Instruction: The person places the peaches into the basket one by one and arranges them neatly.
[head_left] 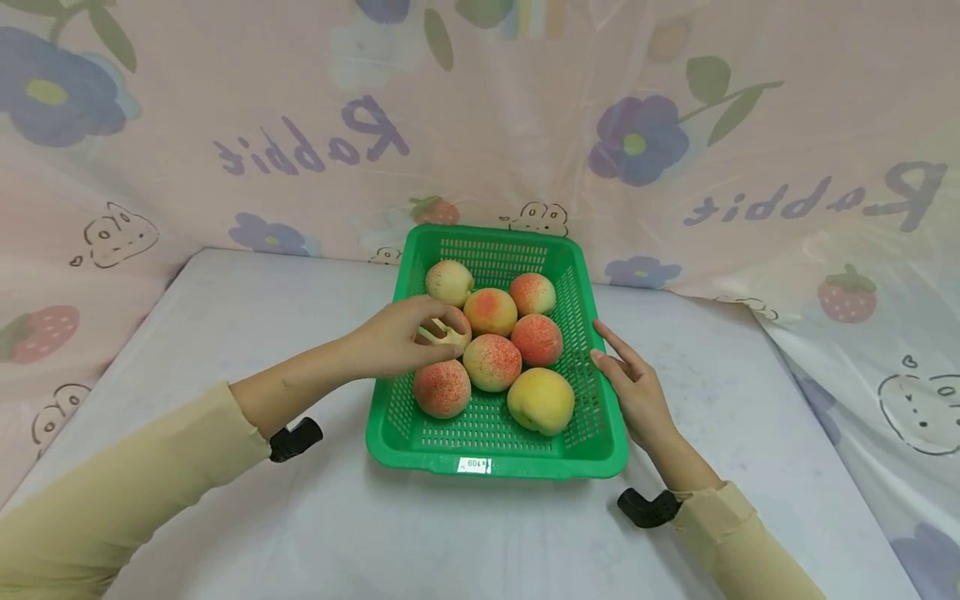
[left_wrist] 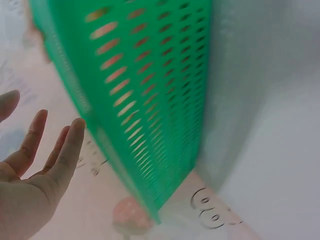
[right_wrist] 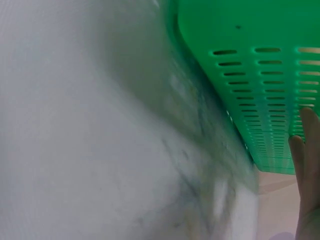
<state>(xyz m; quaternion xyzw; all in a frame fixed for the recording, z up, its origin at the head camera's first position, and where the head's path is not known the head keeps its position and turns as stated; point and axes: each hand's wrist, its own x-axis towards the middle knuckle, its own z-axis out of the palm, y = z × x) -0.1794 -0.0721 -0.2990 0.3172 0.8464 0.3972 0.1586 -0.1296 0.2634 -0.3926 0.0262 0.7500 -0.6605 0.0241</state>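
A green plastic basket [head_left: 496, 463] stands on the table, holding several peaches, mostly red and yellow. Over its left side reaches my left hand [head_left: 408, 335], thumb and fingers spread above a partly hidden peach [head_left: 456, 337]. In the left wrist view those fingers [left_wrist: 68, 155] stand apart with nothing between them. My right hand [head_left: 637, 392] touches the basket's right rim with the thumb and a finger fairly straight. Its fingertips lie against the slotted outer wall in the right wrist view. A red peach [head_left: 442, 389] lies below the left hand, and a yellow one [head_left: 541, 402] sits at the near right.
The basket stands on a white-covered table [head_left: 300, 517], close to a pink printed curtain [head_left: 480, 108] behind it. A white label [head_left: 475, 465] is stuck on the near rim. Black wrist-worn pieces [head_left: 296, 439] hang beside both sleeves.
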